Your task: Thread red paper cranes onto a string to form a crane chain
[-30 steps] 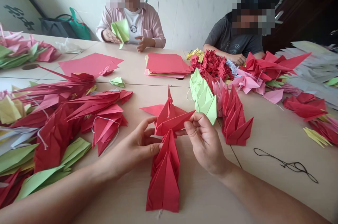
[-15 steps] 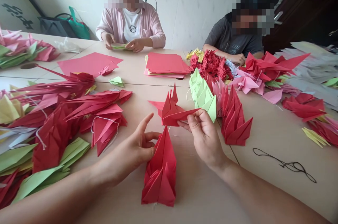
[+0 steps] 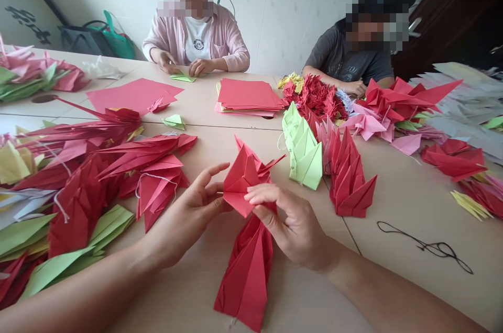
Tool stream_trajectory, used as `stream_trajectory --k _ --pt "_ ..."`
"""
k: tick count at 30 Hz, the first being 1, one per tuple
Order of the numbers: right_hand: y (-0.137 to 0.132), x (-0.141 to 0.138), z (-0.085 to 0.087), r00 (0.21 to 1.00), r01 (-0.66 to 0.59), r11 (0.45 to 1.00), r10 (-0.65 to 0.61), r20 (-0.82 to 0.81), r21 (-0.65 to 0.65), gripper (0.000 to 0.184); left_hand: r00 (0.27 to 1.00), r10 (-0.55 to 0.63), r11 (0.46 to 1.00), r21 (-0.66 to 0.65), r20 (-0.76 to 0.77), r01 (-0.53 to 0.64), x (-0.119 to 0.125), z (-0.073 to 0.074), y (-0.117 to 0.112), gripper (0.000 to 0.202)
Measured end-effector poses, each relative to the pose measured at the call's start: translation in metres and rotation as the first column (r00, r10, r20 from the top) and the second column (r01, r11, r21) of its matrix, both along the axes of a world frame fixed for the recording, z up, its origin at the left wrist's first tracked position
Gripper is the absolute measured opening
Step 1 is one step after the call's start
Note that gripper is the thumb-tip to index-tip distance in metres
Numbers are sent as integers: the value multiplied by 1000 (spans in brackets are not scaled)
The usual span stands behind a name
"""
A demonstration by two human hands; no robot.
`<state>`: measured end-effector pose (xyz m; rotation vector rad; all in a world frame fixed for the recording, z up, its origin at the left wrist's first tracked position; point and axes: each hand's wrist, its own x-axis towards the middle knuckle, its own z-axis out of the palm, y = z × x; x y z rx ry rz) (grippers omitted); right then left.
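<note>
Both my hands hold a red folded paper crane just above the table, in front of me. My left hand pinches its left side, with the forefinger stretched out above. My right hand grips it from the right, thumb on top of the paper. Below the crane a stack of nested red cranes trails down towards me, partly under my right hand. Whether the single crane touches the stack I cannot tell.
Piles of red, green and pink cranes cover the left side. A green string of cranes and a red one lie right of centre. A black cord lies at right. Red paper sheets lie ahead. Two people fold opposite.
My right hand has brought the crane down and left, turning it, and my left hand now pinches it. The stack below has shifted. The person in pink has laid the green paper flat.
</note>
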<state>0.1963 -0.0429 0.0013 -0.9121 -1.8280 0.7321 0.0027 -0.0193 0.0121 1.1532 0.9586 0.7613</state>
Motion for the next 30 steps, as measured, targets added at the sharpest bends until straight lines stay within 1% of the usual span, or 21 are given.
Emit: stream_trajectory --k 3,5,6,8,11,13,16,19,23,26,28,30 --pt "1 0 4 998 -53 996 51 27 74 15 1000 9 999 38 15 -9 0 1 0 48" --pt "2 1 6 999 -45 996 44 14 77 15 1000 4 998 58 10 -5 -1 1 0 38" --pt "2 2 7 1000 -22 998 21 8 67 14 1000 12 998 68 -7 -11 -1 1 0 33" --pt "4 4 6 998 67 998 -67 5 7 15 998 46 996 82 -45 -42 -2 1 0 20" --pt "8 7 1 979 202 968 -204 2 -149 24 996 83 996 40 -30 -82 -3 0 1 5" --pt "11 8 -2 973 225 950 -231 -5 -218 25 997 79 997 -17 7 -79 -3 0 2 4" --pt "12 8 -6 977 201 939 -214 -17 -279 26 997 70 996 -65 31 -68 -3 0 2 4" --pt "11 7 -6 980 166 919 -195 -46 -359 29 996 76 995 -73 40 -72 -3 -1 2 8" --pt "11 6 -5 986 142 889 -167 -21 -435 33 997 62 996 -71 51 -59 -3 -1 2 11" --pt "12 5 -4 985 79 863 -144 -94 -498 36 997 49 994 -97 67 -42 -4 0 3 13" --pt "13 4 -3 974 42 844 -153 -165 -535 34 994 57 991 -126 93 -45 -4 2 3 15" --pt "13 3 -2 966 17 823 -160 -203 -568 34 990 60 990 -136 129 -42 -4 4 4 16"
